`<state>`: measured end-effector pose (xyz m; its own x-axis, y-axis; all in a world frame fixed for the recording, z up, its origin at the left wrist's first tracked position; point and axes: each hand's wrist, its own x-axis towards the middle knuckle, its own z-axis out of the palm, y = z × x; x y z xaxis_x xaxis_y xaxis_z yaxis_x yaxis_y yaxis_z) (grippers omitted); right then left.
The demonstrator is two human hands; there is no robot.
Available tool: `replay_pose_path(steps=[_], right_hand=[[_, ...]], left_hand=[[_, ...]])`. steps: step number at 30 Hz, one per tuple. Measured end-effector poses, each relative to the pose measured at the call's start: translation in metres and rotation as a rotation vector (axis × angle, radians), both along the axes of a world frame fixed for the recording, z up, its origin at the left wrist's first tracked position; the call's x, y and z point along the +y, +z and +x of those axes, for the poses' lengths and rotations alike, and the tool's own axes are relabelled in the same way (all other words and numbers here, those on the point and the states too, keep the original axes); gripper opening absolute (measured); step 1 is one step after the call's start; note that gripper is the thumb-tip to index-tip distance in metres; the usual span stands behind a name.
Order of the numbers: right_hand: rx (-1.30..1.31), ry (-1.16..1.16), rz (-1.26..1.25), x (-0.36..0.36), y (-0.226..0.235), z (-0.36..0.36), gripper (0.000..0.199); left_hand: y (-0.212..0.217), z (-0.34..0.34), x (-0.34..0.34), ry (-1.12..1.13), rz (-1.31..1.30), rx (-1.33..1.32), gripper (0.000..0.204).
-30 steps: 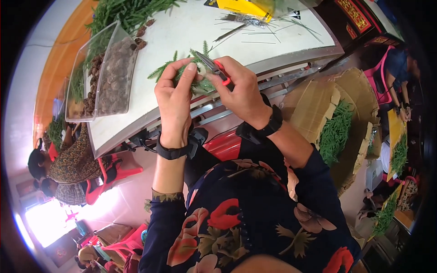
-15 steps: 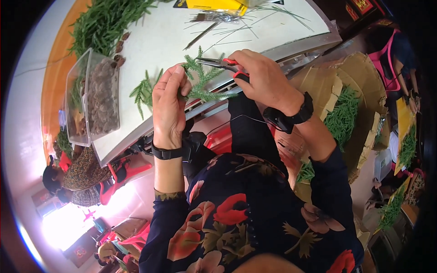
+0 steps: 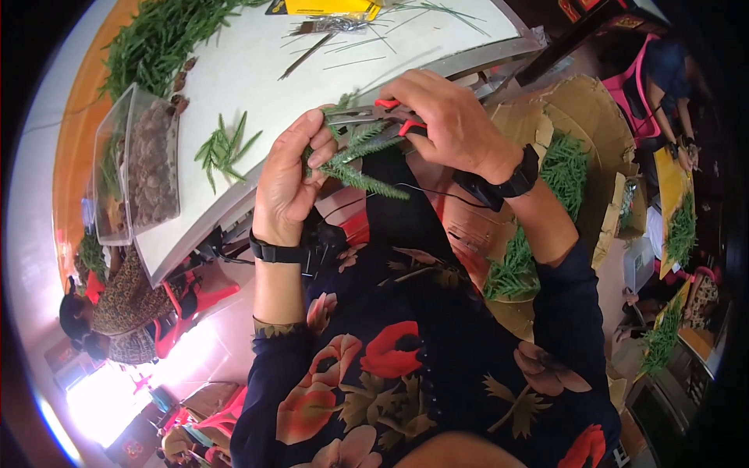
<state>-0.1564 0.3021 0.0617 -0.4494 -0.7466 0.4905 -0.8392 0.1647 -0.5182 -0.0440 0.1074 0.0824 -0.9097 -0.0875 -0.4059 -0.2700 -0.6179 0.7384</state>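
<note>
Pliers (image 3: 385,114) have shifted since half a second ago: nose then a little short of the left fingers (image 3: 303,131), now right up against them. Held green sprig (image 3: 363,178) has swung lower, its tips pointing down to the right, past the near edge of the tabletop (image 3: 261,97).

Left hand (image 3: 289,171): thumb and fingers pinched on the base of the sprig. Right hand (image 3: 460,129): fingers wrapped round the red pliers handles. Whether the pliers' jaws bite on the stem, cannot tell.

Loose sprig (image 3: 224,150) lies flat on the tabletop, left of the left hand, apart from it. Beyond: clear plastic box (image 3: 127,214) holding pine cones (image 3: 152,160), a heap of greenery (image 3: 156,51), thin wires (image 3: 355,63) strewn near a yellow package (image 3: 331,6). To the right, well below tabletop level, a cardboard box (image 3: 605,140) with more greenery inside.
</note>
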Motion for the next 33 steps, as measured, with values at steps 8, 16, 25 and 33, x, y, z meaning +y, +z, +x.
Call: replay_pose_path(steps=[8, 16, 25, 33], right_hand=[[0.043, -0.069, -0.014, -0.006, -0.008, 0.029, 0.036], [-0.014, 0.048, -0.021, -0.062, 0.003, 0.061, 0.037], [0.162, 0.359, -0.042, -0.154, 0.014, 0.076, 0.034], [0.236, 0.481, -0.022, -0.193, 0.003, 0.061, 0.03]], left_hand=[[0.003, 0.045, -0.003, 0.112, -0.042, 0.106, 0.02], [0.009, 0.087, -0.041, 0.11, -0.021, 0.119, 0.016], [-0.01, 0.137, -0.091, 0.201, 0.132, 0.127, 0.014], [-0.025, 0.135, -0.114, 0.194, 0.108, 0.16, 0.017]])
